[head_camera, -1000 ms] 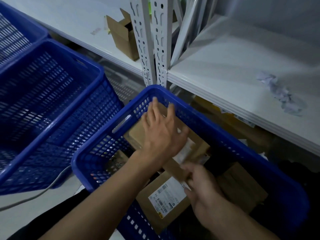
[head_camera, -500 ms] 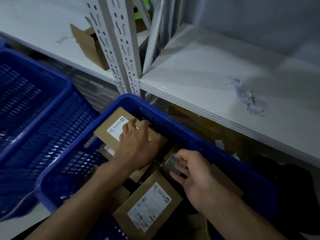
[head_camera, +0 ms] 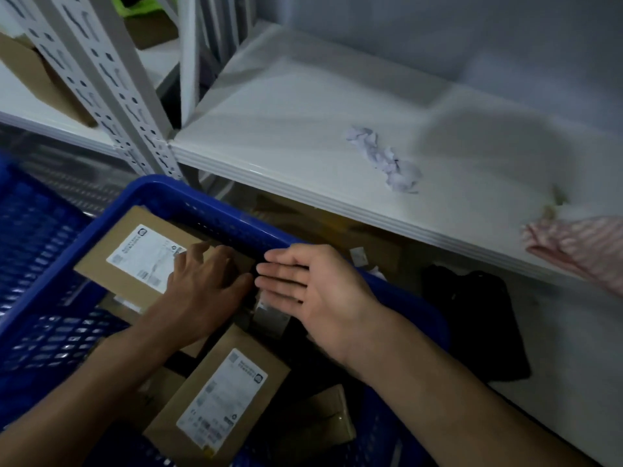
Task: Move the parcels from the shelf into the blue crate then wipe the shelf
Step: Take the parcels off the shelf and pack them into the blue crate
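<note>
From the head camera, both hands are down inside the blue crate point(head_camera: 202, 200), which sits just below the front edge of the white shelf point(head_camera: 303, 106). The left hand point(head_camera: 205, 284) lies palm-down, fingers a little apart, pressing on a brown parcel point(head_camera: 135, 261) with a white label at the crate's far-left corner. The right hand point(head_camera: 317, 291) is flat, fingers straight and held together, pointing left toward the left hand; it holds nothing and hovers above a small dark packet, though actual contact cannot be told. A second labelled parcel point(head_camera: 219, 399) lies nearer the person, tilted against others.

The parcels look to be in the crate already; no parcel shows on the shelf section straight ahead. What remains there is a crumpled paper point(head_camera: 384, 160) near the middle and a striped pink cloth point(head_camera: 580, 247) hanging over the front edge at the far right. A cardboard box point(head_camera: 40, 79) stands on the neighbouring shelf section to the left, behind the upright post point(head_camera: 111, 82).

Wiping is likely the next step. The cloth lies up and to the right of the hands, its long side running along the shelf edge, and the right hand is clearly the nearer one to reach it.
</note>
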Available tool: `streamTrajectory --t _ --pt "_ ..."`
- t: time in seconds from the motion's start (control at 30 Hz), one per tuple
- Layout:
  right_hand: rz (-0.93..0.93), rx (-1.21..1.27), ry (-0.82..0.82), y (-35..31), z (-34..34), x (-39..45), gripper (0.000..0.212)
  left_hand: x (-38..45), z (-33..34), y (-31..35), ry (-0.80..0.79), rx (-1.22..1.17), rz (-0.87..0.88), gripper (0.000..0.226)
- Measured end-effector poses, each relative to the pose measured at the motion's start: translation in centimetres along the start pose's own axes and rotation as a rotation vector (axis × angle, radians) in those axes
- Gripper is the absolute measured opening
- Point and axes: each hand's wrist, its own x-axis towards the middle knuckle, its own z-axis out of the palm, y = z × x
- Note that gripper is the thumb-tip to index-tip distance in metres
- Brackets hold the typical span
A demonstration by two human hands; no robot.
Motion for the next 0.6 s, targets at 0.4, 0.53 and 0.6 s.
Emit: streamTrajectory --t 0.4,0.53,0.6 --pt "-0.564 -0.273 0.517 -3.7 -16.2 0.8 0.014 -0.2 3.0 -2.3 -0.098 0.114 0.180 0.032" --pt "-0.602 -0.515 0.759 -2.8 -22.8 5.4 0.016 -0.2 2.9 -0.6 -0.144 0.095 0.197 0.018" --pt "-0.489 -0.792 0.823 -1.3 -26.4 7.7 0.020 0.3 3.0 -0.8 -0.148 0.104 0.197 0.025"
